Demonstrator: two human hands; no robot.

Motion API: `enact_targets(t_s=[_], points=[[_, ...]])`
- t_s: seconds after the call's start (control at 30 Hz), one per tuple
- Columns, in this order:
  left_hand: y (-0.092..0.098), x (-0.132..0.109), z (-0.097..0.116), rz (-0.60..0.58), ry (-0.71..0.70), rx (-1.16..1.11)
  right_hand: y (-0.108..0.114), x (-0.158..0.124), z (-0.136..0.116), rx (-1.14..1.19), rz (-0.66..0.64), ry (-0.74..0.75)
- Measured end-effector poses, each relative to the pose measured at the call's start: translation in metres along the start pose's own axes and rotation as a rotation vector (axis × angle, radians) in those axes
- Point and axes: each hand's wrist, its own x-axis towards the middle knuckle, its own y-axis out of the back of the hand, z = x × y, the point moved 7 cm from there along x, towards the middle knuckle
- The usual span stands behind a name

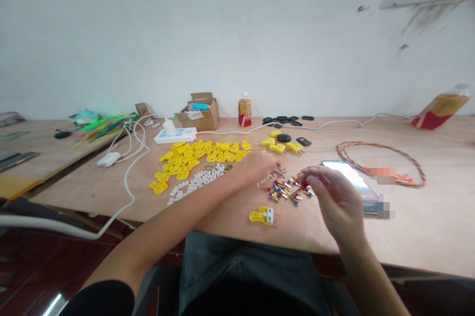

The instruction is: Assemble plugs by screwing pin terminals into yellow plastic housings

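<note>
Right hand hovers with its fingertips pinched together just above the loose red-and-blue crimp terminals, though whether they grip anything cannot be told; left hand curls at the terminals' left edge. A careless wrist could scatter them against the nearby smartphone.
</note>
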Motion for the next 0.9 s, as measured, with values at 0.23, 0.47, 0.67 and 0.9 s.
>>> enact_targets(t_s=[0.23,0.47,0.67,0.9], points=[[0.004,-0.109,0.039,0.078,-0.021,-0.367,-0.029,-0.014,-0.028,-0.449,-0.405,0.030],[-0.011,-0.141,0.048,0.119,0.009,-0.318,-0.058,-0.046,0.008,-0.788,-0.721,-0.002],[-0.014,-0.117,0.048,0.060,-0.269,-0.150,-0.050,-0.054,0.025,-0.703,-0.715,-0.132],[-0.015,-0.106,0.049,0.061,-0.424,-0.004,-0.051,-0.053,0.025,-0.675,-0.715,-0.136]])
